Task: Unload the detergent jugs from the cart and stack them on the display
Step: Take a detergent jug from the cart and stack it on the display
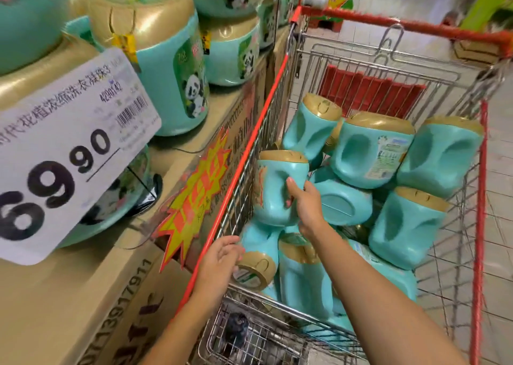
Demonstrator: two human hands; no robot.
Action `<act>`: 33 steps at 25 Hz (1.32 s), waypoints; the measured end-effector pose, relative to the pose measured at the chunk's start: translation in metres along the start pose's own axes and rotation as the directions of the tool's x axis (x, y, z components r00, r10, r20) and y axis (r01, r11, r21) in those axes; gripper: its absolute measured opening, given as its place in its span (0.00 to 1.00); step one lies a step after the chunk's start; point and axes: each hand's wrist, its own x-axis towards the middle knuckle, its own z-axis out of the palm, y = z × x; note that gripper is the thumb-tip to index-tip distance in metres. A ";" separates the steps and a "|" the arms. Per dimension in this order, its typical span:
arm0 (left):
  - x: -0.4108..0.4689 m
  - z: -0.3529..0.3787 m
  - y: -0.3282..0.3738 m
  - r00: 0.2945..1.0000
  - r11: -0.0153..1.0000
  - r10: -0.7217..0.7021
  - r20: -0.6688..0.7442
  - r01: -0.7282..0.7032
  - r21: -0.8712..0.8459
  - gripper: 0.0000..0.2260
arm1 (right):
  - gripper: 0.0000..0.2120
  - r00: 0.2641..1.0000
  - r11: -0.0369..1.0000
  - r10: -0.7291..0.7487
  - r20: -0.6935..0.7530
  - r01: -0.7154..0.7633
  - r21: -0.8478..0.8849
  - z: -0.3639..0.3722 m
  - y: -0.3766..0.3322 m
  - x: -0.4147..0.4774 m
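Several teal detergent jugs with gold lids lie piled in the wire shopping cart (477, 225). My right hand (304, 200) grips one upright jug (273, 195) at the cart's left side, fingers curled into its handle recess. My left hand (222, 256) reaches over the cart's red rim, its relaxed fingers touching the gold lid of a lower jug (256, 270). More jugs with panda labels (172, 67) stand stacked on the display (180, 153) at the left.
A large white price sign (63, 153) reading 69.90 hangs in front of the display at left. Cardboard boxes (69, 303) form the display's base, with a red and yellow starburst tag (191, 195). The cart's red seat flap (369, 92) is at the far end.
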 end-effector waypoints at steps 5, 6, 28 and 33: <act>-0.002 0.016 0.038 0.995 0.984 0.091 0.039 -0.084 -0.157 0.23 | 0.17 0.999 0.984 -0.021 0.026 0.016 0.179 -0.055 -0.043 -0.066; -0.004 0.021 0.047 0.991 0.977 0.115 0.069 -0.100 -0.188 0.28 | 0.17 0.999 0.972 -0.013 0.042 0.003 0.234 -0.065 -0.048 -0.083; -0.156 -0.010 0.100 0.961 0.884 0.272 -0.056 -0.272 -0.381 0.30 | 0.21 0.991 0.965 -0.085 0.104 0.056 0.256 -0.049 -0.055 -0.211; -0.220 -0.031 0.091 0.897 0.827 0.300 -0.326 -0.414 -0.379 0.30 | 0.16 0.904 0.977 -0.134 0.406 0.051 0.207 -0.024 -0.068 -0.234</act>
